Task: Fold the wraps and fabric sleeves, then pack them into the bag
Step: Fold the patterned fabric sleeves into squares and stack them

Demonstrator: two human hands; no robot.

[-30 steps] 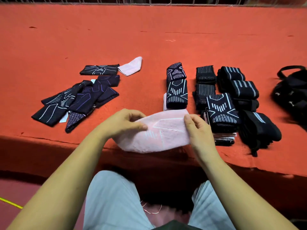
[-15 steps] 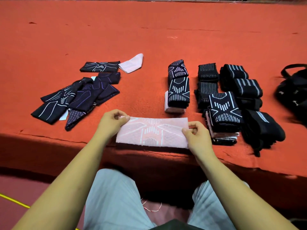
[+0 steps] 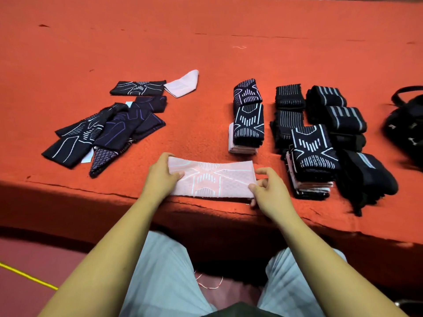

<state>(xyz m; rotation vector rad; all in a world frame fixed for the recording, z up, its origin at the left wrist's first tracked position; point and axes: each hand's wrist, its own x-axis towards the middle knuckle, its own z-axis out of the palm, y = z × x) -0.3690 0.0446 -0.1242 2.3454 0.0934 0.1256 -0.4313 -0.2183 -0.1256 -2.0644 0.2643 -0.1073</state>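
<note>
Pink sleeve (image 3: 212, 179): lies flat, lengthwise left to right, at the near edge of the orange table (image 3: 206, 42). Left hand (image 3: 160, 177): grips the sleeve's left end, thumb on top. Right hand (image 3: 269, 191): thumb and a finger beneath pinch the near right corner; other fingers lifted, loosely bent. Unfolded dark sleeves (image 3: 103, 133): loose heap, left. Folded stacks (image 3: 248, 117): right of centre. Rolled black wraps (image 3: 336, 115): further right. Black bag (image 3: 407, 124): far right, well apart from both hands.

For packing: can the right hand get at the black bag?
Probably yes: only low folded stacks lie between the right hand and the black bag, though it must first release the pink sleeve.
</note>
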